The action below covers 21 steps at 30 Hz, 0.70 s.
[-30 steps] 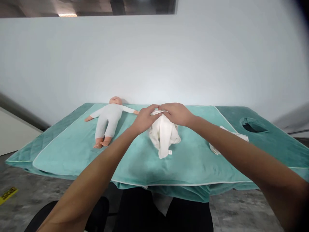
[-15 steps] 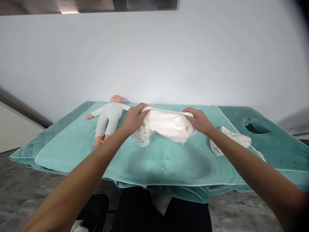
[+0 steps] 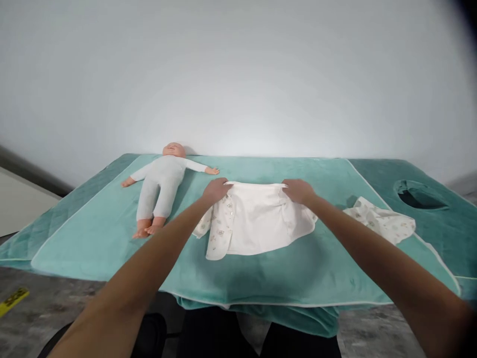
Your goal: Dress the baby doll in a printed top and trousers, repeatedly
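Observation:
A small white baby garment (image 3: 253,221) lies spread on the teal padded mat (image 3: 112,238), its printed side showing at the left flap. My left hand (image 3: 215,191) pinches its far left corner. My right hand (image 3: 298,191) pinches the far right corner, and the top edge is stretched between the two hands. A baby doll (image 3: 160,181) in a pale grey suit lies on its back to the left of the garment, feet toward me.
A second crumpled printed cloth (image 3: 382,223) lies on the mat to the right. Further right, the darker table cover (image 3: 439,233) has a face hole (image 3: 419,195). A plain wall rises behind. A yellow strip (image 3: 13,301) lies on the grey floor.
The garment went from a bunched bundle held up between my hands to spread out flat on the mat. My hands moved apart and down.

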### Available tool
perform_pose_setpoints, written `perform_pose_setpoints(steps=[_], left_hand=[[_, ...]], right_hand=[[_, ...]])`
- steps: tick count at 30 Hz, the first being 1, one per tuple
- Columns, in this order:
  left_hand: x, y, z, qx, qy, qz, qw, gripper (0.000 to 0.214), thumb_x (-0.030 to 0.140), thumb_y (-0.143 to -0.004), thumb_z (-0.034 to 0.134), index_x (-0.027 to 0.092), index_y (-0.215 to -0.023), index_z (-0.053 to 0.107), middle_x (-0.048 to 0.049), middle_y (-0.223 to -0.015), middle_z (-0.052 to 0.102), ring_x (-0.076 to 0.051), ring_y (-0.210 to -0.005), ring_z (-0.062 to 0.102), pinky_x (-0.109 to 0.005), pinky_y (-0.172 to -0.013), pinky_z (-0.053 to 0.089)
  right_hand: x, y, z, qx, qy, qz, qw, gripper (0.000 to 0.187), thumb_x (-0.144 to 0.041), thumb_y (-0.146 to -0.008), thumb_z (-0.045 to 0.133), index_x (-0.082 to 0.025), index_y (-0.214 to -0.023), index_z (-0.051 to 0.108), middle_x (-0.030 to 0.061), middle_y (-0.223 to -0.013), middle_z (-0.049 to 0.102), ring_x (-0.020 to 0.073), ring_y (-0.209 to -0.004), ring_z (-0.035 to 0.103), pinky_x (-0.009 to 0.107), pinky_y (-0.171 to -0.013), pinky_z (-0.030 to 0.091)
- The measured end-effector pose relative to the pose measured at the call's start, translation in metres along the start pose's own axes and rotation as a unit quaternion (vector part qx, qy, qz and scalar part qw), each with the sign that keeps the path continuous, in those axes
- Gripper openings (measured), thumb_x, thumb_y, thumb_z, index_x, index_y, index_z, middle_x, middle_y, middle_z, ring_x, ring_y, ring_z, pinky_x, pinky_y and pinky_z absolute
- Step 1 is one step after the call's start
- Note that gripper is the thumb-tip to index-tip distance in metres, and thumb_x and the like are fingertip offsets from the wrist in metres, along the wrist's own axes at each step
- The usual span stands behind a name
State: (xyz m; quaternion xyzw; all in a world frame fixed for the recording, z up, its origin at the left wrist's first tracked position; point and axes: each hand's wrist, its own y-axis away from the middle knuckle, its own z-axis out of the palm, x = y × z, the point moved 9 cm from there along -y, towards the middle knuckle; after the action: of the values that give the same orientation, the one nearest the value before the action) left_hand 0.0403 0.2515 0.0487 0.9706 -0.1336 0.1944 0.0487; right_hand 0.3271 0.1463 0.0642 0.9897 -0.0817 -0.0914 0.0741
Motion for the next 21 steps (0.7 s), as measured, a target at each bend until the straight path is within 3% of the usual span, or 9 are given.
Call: perform_pose_setpoints(steps=[3, 6, 11, 13, 16, 19, 21], left_hand=[[-0.005, -0.036, 0.021, 0.006, -0.023, -0.015, 1.000, 0.033, 0.050, -0.093, 0.046, 0.022, -0.094, 0.064, -0.0107, -0.100, 0.072, -0.029, -0.096, 0.066, -0.033, -0.077, 0.046], [-0.008, -0.072, 0.029, 0.032, -0.081, -0.005, 0.996, 0.035, 0.050, -0.095, 0.045, 0.021, -0.101, 0.064, -0.0156, -0.105, 0.070, -0.032, -0.104, 0.064, -0.039, -0.084, 0.048], [-0.018, -0.105, 0.052, 0.026, -0.125, 0.008, 0.992, 0.040, 0.049, -0.096, 0.045, 0.018, -0.116, 0.060, -0.0191, -0.117, 0.067, -0.035, -0.109, 0.062, -0.044, -0.089, 0.048], [-0.022, -0.100, 0.059, 0.019, -0.110, 0.009, 0.994, 0.046, 0.051, -0.096, 0.043, 0.016, -0.123, 0.056, -0.0203, -0.123, 0.064, -0.036, -0.110, 0.061, -0.047, -0.090, 0.048], [-0.012, -0.072, 0.055, 0.064, -0.113, 0.044, 0.991, 0.049, 0.046, -0.096, 0.046, 0.014, -0.134, 0.050, -0.0227, -0.139, 0.054, -0.038, -0.126, 0.051, -0.051, -0.100, 0.042], [0.021, -0.025, 0.059, 0.080, -0.106, 0.135, 0.982, 0.047, 0.040, -0.094, 0.052, 0.019, -0.136, 0.050, -0.0192, -0.143, 0.050, -0.035, -0.135, 0.041, -0.050, -0.109, 0.033], [0.056, 0.012, 0.077, 0.053, -0.087, 0.219, 0.970, 0.045, 0.042, -0.094, 0.055, 0.022, -0.134, 0.053, -0.0157, -0.140, 0.053, -0.033, -0.133, 0.043, -0.049, -0.110, 0.032]], right_hand=[[0.008, -0.033, 0.022, 0.052, 0.010, 0.032, 0.998, 0.036, -0.028, -0.094, 0.041, -0.028, -0.123, 0.062, 0.0086, -0.120, 0.069, 0.0274, -0.105, 0.064, 0.035, -0.080, 0.046], [0.013, -0.067, 0.035, 0.106, -0.001, 0.039, 0.994, 0.034, -0.029, -0.094, 0.042, -0.026, -0.122, 0.062, 0.0109, -0.119, 0.069, 0.0289, -0.102, 0.064, 0.037, -0.079, 0.046], [0.027, -0.113, 0.062, 0.117, -0.038, 0.056, 0.991, 0.034, -0.031, -0.090, 0.050, -0.022, -0.120, 0.064, 0.0132, -0.118, 0.069, 0.0288, -0.098, 0.065, 0.037, -0.078, 0.046], [0.035, -0.123, 0.070, 0.108, -0.078, 0.036, 0.990, 0.038, -0.038, -0.089, 0.056, -0.021, -0.122, 0.064, 0.0134, -0.118, 0.070, 0.0282, -0.098, 0.064, 0.035, -0.079, 0.046], [0.058, -0.126, 0.077, 0.068, -0.205, -0.014, 0.976, 0.044, -0.053, -0.087, 0.061, -0.019, -0.115, 0.069, 0.0112, -0.112, 0.073, 0.0251, -0.093, 0.065, 0.031, -0.076, 0.046], [0.098, -0.107, 0.078, 0.025, -0.325, -0.014, 0.945, 0.043, -0.059, -0.084, 0.064, -0.018, -0.095, 0.074, 0.0077, -0.094, 0.075, 0.0211, -0.080, 0.063, 0.028, -0.068, 0.046], [0.124, -0.083, 0.083, -0.008, -0.392, 0.011, 0.920, 0.042, -0.057, -0.078, 0.072, -0.017, -0.090, 0.074, 0.0073, -0.084, 0.074, 0.0190, -0.072, 0.061, 0.028, -0.062, 0.045]])
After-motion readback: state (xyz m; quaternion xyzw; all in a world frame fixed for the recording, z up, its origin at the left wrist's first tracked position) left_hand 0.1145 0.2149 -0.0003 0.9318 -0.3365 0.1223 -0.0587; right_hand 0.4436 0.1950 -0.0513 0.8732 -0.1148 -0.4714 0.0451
